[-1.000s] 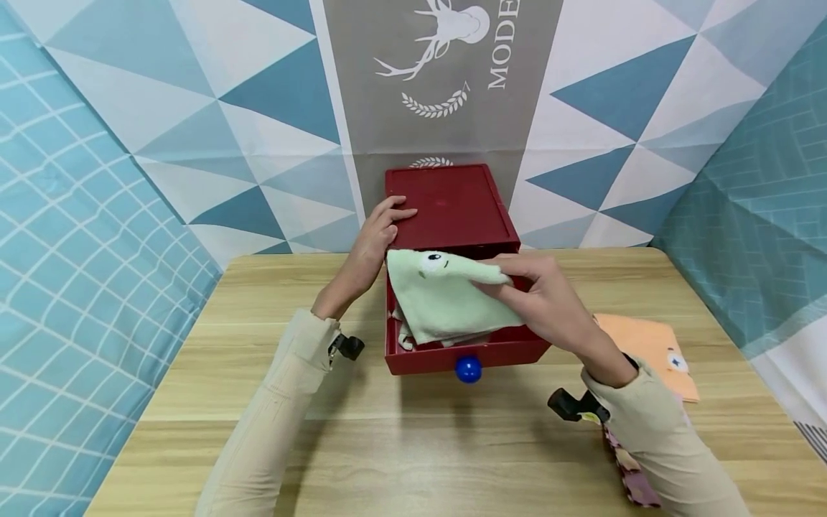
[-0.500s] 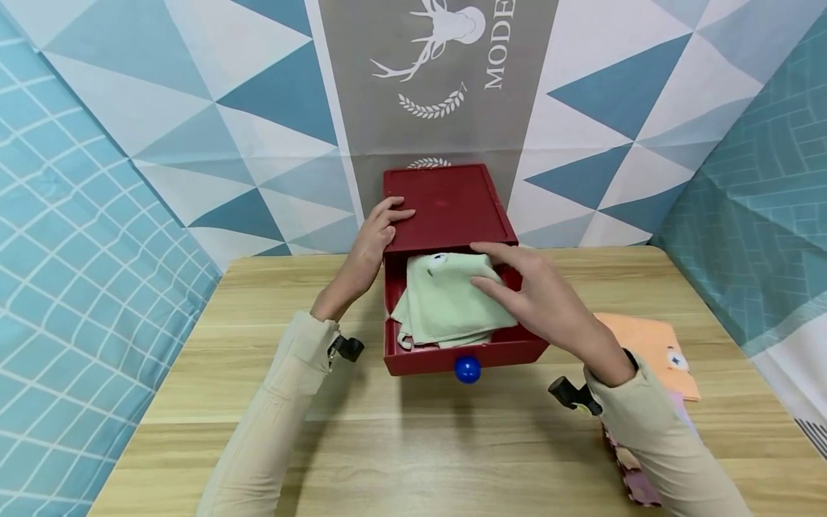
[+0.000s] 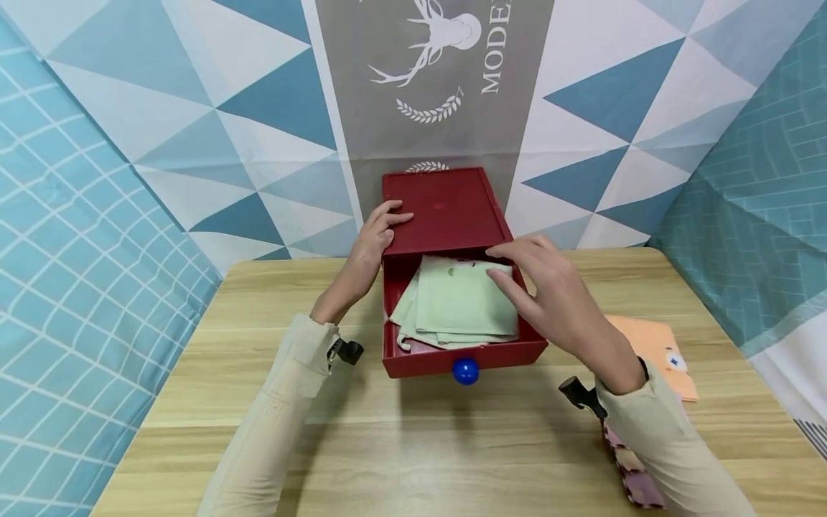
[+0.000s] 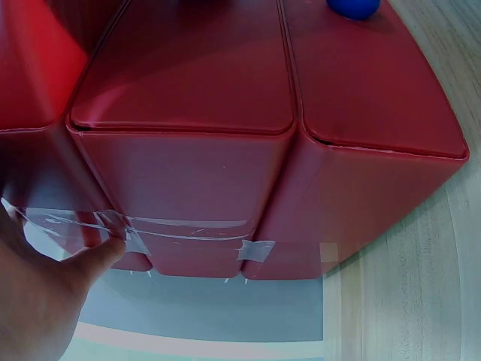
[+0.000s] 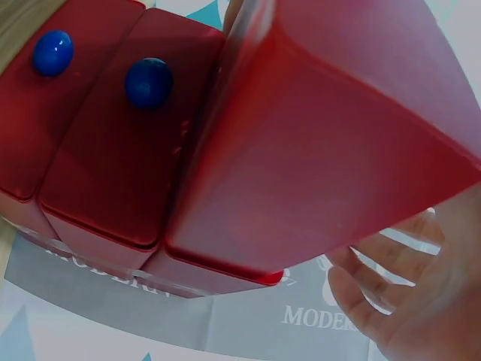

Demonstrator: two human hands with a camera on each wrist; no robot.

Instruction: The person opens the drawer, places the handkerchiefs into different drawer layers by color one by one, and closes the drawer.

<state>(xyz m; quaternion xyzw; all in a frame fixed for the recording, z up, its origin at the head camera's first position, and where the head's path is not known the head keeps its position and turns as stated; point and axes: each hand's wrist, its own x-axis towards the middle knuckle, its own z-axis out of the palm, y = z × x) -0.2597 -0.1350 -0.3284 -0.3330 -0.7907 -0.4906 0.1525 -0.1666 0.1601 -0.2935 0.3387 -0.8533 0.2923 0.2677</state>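
Observation:
A red drawer cabinet [image 3: 446, 208] stands at the back of the table, its top drawer [image 3: 416, 365] pulled out by a blue knob [image 3: 466, 371] side. Inside lie folded pale green towels [image 3: 468, 301], a loop showing at the left corner. My left hand [image 3: 363, 262] rests on the cabinet's top left edge, fingers extended; in the left wrist view its thumb [image 4: 101, 256] touches the taped side. Over the drawer's right wall, my right hand [image 3: 555, 291] holds nothing, thumb and fingers apart. In the right wrist view that hand [image 5: 421, 278] shows beyond the drawer's outer side.
To the right lies a folded orange towel [image 3: 652, 352] with an embroidered eye. A patterned purple cloth [image 3: 636, 477] sits partly under the right sleeve. Lower drawers with blue knobs [image 5: 149, 83] are closed. A patterned curtain [image 3: 446, 129] hangs behind the cabinet.
My right hand has let go of the green towel, which dropped from a raised fold to lie flatter in the drawer. The hand then shifted slightly right. My left hand stays in place.

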